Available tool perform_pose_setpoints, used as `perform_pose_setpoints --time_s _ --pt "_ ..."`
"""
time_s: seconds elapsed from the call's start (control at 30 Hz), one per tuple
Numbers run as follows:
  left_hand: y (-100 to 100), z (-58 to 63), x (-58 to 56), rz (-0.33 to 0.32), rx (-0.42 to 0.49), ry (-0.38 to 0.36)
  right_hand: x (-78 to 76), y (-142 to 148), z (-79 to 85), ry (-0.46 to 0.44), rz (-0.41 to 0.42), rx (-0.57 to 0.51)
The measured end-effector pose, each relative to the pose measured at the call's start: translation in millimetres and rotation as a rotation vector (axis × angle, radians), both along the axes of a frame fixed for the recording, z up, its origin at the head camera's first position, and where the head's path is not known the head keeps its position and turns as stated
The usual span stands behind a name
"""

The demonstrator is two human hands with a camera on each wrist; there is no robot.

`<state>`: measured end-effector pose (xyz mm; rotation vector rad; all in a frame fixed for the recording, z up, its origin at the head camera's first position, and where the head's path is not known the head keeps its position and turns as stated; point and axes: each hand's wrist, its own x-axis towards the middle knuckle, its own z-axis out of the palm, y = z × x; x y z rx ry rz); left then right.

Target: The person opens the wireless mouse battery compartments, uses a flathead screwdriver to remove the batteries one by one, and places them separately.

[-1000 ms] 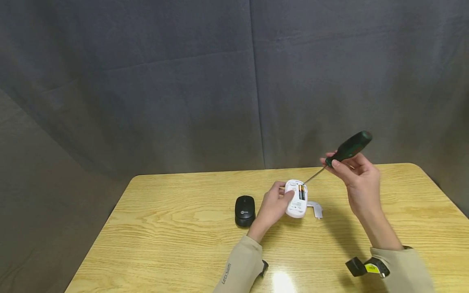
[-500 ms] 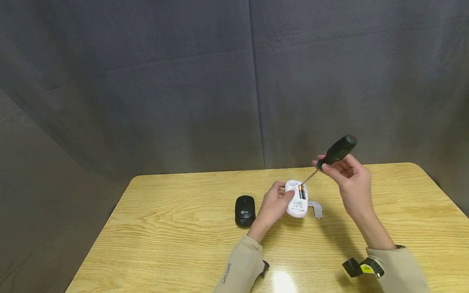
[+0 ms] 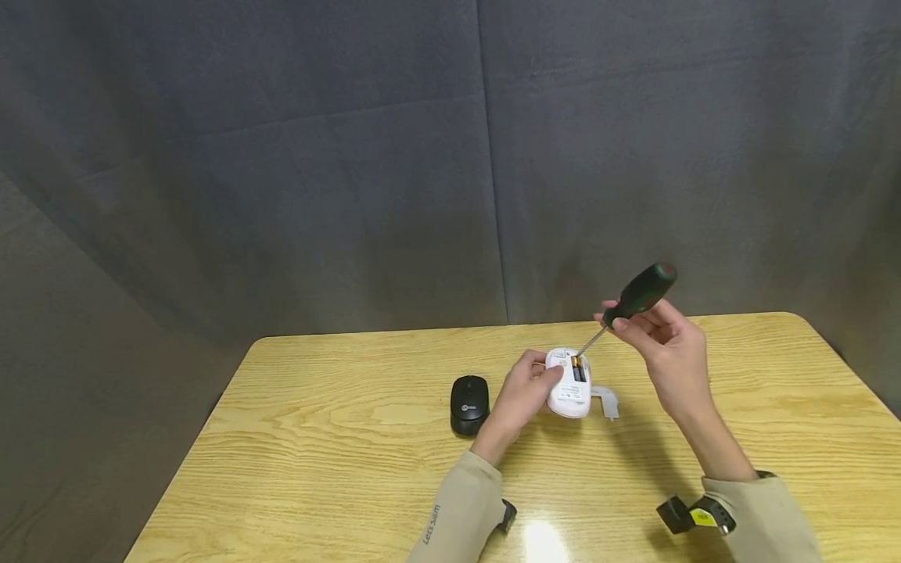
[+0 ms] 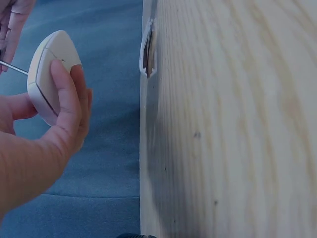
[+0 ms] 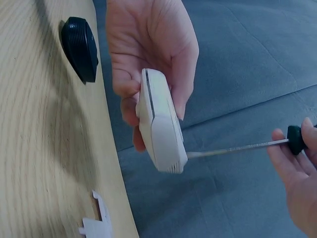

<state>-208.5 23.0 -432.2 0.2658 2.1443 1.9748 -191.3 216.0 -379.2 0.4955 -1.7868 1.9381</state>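
My left hand (image 3: 524,391) grips a white computer mouse (image 3: 568,400) above the table, its underside turned up and the thumb lying across it. In the mouse's uncovered battery slot lie dark batteries with copper-coloured ends (image 3: 577,363). My right hand (image 3: 679,360) pinches a screwdriver (image 3: 644,289) with a dark green handle near the handle's lower end. The screwdriver's thin metal shaft (image 5: 233,149) slants down to the top end of the battery slot. From the right wrist view, its tip meets the underside near the mouse's end.
A white cover piece (image 3: 607,401) lies on the wooden table (image 3: 338,438) just right of the held mouse. Left of my left hand stands a black computer mouse (image 3: 469,405). A grey curtain (image 3: 380,195) hangs behind the table's far edge.
My right hand has come left and slightly down with the screwdriver, which now stands steeper. The batteries' copper ends show less. The white mouse has barely shifted in my left hand.
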Motion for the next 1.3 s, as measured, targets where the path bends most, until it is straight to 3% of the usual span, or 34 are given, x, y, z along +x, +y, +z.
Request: perform_pose_setpoints --time_s 0.2,0.4,0.5,0.63,0.9,1.0,1.2,1.3 --pt "-0.9 0.7 1.7 -0.014 -0.043 0.03 0.3 -3.8 -2.3 -0.027 0.019 -0.133" --pt "-2.6 3.5 3.3 -0.011 -0.02 0.013 -0.4 -9.8 -5.9 -0.012 -0.095 -0.206" --pt "-3.0 5.2 3.6 0.0 -0.022 0.008 -1.1 -9.4 -7.7 -0.004 -0.107 -0.204" --pt "-2.7 6.0 3.8 0.014 -0.064 0.021 0.2 -8.5 -8.0 0.012 -0.106 -0.112" --pt "-1.6 5.5 4.2 -0.002 -0.201 0.115 1.9 -14.0 -6.1 0.066 -0.191 0.239" --pt "-0.4 5.1 3.8 -0.013 -0.22 0.124 0.9 -12.9 -6.9 0.056 -0.145 0.246" --pt "-0.3 6.7 4.7 -0.017 -0.224 0.129 -4.0 -2.2 -10.5 -0.047 0.061 0.067" --pt "-0.7 7.2 5.7 -0.017 -0.233 0.132 -6.0 3.4 -12.6 -0.091 0.097 -0.021"
